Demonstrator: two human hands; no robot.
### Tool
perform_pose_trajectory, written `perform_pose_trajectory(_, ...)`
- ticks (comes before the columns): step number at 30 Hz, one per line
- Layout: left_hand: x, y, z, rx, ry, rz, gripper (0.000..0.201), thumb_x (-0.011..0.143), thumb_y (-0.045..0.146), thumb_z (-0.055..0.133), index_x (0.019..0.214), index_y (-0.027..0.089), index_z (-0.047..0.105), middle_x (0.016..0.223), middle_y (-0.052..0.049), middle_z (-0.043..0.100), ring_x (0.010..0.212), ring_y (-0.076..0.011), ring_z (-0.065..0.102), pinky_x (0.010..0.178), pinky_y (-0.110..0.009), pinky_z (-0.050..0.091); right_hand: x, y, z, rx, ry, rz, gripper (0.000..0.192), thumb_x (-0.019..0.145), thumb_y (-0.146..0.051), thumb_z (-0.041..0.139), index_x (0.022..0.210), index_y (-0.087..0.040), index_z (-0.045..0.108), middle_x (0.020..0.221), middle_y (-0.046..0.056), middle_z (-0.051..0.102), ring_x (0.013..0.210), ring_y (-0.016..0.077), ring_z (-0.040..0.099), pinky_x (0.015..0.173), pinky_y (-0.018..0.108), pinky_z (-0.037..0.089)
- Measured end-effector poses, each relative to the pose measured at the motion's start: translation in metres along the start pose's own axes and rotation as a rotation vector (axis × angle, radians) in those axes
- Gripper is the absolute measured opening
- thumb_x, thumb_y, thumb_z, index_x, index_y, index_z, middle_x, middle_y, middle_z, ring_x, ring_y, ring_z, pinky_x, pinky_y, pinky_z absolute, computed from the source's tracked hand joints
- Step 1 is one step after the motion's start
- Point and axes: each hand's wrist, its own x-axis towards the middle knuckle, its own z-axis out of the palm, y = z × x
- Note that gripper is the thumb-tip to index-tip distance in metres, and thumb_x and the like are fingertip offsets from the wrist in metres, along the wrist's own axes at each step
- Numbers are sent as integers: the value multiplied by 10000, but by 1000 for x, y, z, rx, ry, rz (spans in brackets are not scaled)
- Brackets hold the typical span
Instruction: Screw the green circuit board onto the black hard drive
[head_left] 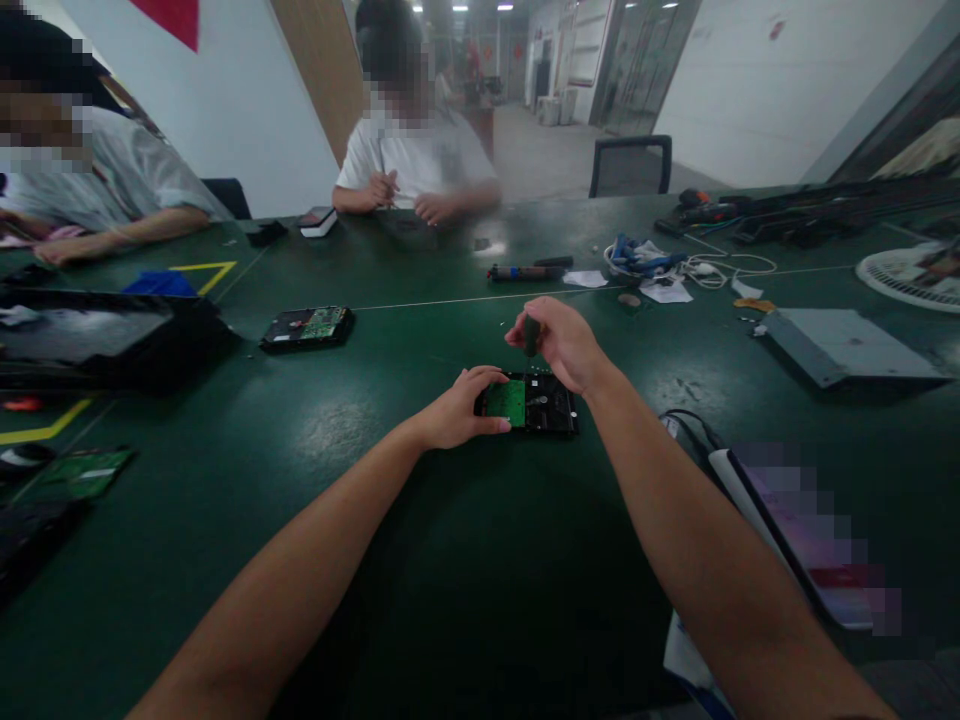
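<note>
A black hard drive [553, 408] with a green circuit board [507, 402] lies flat on the dark green table in front of me. My left hand [466, 408] grips its left end, thumb along the near edge and fingers over the far edge. Above the drive, my right hand [561, 340] is closed around the dark handle of a screwdriver [531, 336]. The screwdriver stands upright, its thin shaft pointing down at the drive's far side; whether the tip sits in a screw is too small to tell.
Another hard drive [307, 328] lies to the left, near a black tray [112, 335]. A grey metal box [847, 345] and a tablet-like device [795, 530] are at right. Cables [652, 258] and a dark cylindrical tool [525, 272] lie beyond. Two people sit across the table.
</note>
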Motion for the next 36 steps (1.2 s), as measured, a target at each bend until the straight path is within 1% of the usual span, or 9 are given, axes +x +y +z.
perform_pose_trajectory(3,0,1,-1,6,-3,4,712,816,451,797,1435,243,512,1511,-150,484,1418,-353,452,1222,-593,291,-1,-3,1,26,-27,9,229,904,-438,660,824,-226,629,752,11,659,759,198,685,824,390,548)
perform_pose_trajectory(7,0,1,-1,0,-4,3,707,819,447,795,1435,244,514,1512,-150,486,1417,-361,450,1209,-602,305,-1,-4,-1,-45,-19,13,223,933,-441,620,892,-226,665,716,-8,620,673,167,627,757,360,533)
perform_pose_trajectory(13,0,2,-1,-2,-10,-5,710,821,444,796,1442,250,510,1525,-147,472,1426,-362,444,1207,-597,317,2,0,-5,-43,-11,-45,198,895,-382,713,792,-219,666,775,3,623,717,158,614,754,339,527)
perform_pose_trajectory(18,-1,3,-2,-7,-12,1,719,818,453,796,1445,246,510,1524,-150,475,1424,-364,444,1201,-594,327,2,0,-3,-19,-45,-20,280,930,-462,663,784,-223,675,706,4,603,697,175,623,774,365,536)
perform_pose_trajectory(23,-1,2,-1,-3,-5,-2,705,821,452,789,1438,251,512,1518,-149,485,1416,-364,454,1206,-616,304,2,-2,-2,12,-9,23,427,951,-580,540,816,-213,712,700,8,585,674,159,590,749,336,528)
perform_pose_trajectory(25,0,2,-1,-7,2,0,702,817,447,791,1434,252,517,1518,-148,485,1415,-363,457,1201,-606,319,2,-1,-3,-2,-5,13,402,947,-541,543,814,-205,718,735,22,613,704,163,608,736,324,524)
perform_pose_trajectory(28,0,2,0,-2,-4,-2,711,814,447,795,1437,251,514,1526,-148,473,1426,-357,448,1198,-583,338,2,0,-3,-12,4,-20,253,894,-453,669,810,-215,689,768,10,629,733,163,620,752,323,533)
perform_pose_trajectory(31,0,1,0,9,-9,-1,718,816,452,796,1440,245,507,1521,-153,471,1433,-352,439,1210,-580,323,1,0,-2,4,-6,-25,210,860,-401,738,801,-221,650,772,0,639,736,165,635,787,344,546)
perform_pose_trajectory(36,0,-1,0,4,-6,11,720,820,465,789,1443,245,502,1502,-152,488,1410,-351,454,1202,-591,326,-1,-4,1,9,-67,29,249,927,-452,621,831,-222,632,706,-3,629,703,181,660,801,378,552)
